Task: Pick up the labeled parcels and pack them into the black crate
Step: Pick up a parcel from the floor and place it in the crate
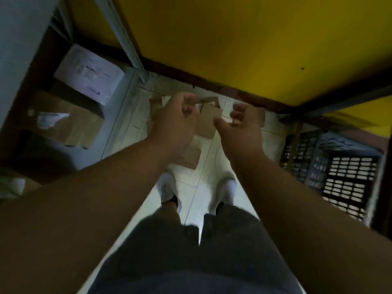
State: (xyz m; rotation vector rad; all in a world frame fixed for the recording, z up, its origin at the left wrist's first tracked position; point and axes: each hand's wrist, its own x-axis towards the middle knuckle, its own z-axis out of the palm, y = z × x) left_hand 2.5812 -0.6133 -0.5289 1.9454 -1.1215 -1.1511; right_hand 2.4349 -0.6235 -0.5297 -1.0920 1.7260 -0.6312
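Several flat brown cardboard parcels (207,122) lie on the white tiled floor by the yellow wall, one of them (189,158) nearer my feet. My left hand (176,118) hovers above them with loosely curled fingers; its fingertips are close to a cardboard edge, and blur hides any contact. My right hand (240,126) hangs beside it, fingers spread and relaxed, holding nothing. The black slatted crate (339,172) stands on the floor at the right, and I see nothing inside it.
A grey metal shelf (123,39) on the left holds a white labeled parcel (89,75) and a brown box (70,126) with a torn label. My feet in white shoes (169,187) stand just behind the floor parcels. A dark skirting runs along the wall.
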